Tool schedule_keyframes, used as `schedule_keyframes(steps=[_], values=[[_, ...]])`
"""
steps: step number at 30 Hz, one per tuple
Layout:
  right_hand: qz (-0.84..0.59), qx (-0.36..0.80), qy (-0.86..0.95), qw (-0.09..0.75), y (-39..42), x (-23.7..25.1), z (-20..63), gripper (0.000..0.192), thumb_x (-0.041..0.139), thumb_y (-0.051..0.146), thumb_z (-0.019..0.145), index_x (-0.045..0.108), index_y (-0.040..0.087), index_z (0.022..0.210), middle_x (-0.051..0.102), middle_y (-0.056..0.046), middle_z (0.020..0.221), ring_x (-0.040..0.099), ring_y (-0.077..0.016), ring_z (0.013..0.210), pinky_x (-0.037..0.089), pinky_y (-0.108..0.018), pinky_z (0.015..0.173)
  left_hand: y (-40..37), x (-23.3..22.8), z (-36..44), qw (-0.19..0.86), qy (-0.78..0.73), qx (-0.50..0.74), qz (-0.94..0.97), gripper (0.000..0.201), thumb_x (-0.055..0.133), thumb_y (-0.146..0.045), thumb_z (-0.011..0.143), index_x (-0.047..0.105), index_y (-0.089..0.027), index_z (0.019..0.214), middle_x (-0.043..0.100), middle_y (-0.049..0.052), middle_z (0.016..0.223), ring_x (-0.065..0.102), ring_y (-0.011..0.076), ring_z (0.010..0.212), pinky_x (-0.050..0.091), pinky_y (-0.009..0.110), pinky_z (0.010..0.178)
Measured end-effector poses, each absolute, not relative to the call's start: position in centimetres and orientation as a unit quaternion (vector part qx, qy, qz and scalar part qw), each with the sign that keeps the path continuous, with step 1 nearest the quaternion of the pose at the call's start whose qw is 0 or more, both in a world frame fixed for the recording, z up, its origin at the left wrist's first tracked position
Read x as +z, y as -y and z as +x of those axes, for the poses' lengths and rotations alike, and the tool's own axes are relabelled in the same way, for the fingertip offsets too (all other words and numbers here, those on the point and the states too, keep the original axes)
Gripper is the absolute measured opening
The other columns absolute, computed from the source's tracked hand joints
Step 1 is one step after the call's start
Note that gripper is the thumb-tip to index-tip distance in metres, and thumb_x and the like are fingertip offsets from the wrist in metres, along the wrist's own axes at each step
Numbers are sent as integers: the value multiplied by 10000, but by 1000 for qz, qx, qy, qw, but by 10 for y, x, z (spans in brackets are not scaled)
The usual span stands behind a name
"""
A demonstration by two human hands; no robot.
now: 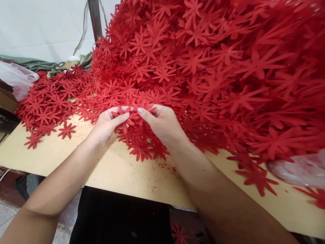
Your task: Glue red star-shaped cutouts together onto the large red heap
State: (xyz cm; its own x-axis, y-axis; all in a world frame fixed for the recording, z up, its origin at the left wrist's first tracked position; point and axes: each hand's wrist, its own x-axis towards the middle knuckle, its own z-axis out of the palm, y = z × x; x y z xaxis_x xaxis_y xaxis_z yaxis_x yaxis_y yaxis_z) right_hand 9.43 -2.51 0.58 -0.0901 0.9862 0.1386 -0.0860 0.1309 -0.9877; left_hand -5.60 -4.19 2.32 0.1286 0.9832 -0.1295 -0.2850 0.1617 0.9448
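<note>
A huge heap of red star-shaped felt flowers (198,67) covers the back and right of a tan board table (122,169). At the heap's front edge my left hand (108,123) and my right hand (162,123) meet, thumbs almost touching. Together they pinch one red flower piece (128,117), its petals sticking out between the fingers. Loose red flowers (144,145) lie flat on the board right under both hands.
More flat red flowers (48,108) spread over the left of the board. A clear plastic bag (17,79) sits at the far left and another plastic bag (299,167) at the right. A metal post (95,18) stands behind, before a white wall. One flower (179,234) lies below the table's front edge.
</note>
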Motion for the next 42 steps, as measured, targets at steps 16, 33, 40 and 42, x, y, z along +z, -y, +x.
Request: schedule_keyframes(steps=[16, 33, 40, 42], values=[[-389, 529, 567, 497, 27, 12, 91, 588, 631, 712, 609, 377, 193, 498, 356, 51, 514, 313, -55, 502, 370, -214, 505, 40, 19, -50, 633, -420, 536, 369, 156, 729, -149, 655, 590, -153, 726, 603, -51, 539, 557, 46, 458, 405, 142, 447], [-427, 479, 576, 506, 23, 4, 95, 390, 688, 507, 705, 506, 182, 588, 469, 44, 555, 396, -69, 544, 344, -224, 517, 45, 23, -47, 600, -401, 501, 477, 332, 761, -154, 640, 673, -181, 959, 694, -20, 724, 627, 84, 557, 479, 176, 525], [-370, 554, 574, 476, 26, -1, 87, 416, 649, 548, 718, 452, 200, 603, 454, 45, 584, 418, -75, 554, 386, -233, 551, 40, 16, -49, 575, -422, 530, 458, 232, 799, -204, 599, 640, -118, 744, 668, -16, 623, 584, 61, 485, 460, 155, 472], [-362, 564, 553, 496, 23, -2, 89, 416, 607, 572, 747, 455, 209, 612, 462, 40, 582, 434, -82, 545, 406, -240, 548, 38, 16, -52, 568, -429, 537, 453, 260, 810, -211, 583, 600, -121, 707, 646, -27, 557, 575, 66, 450, 464, 159, 458]])
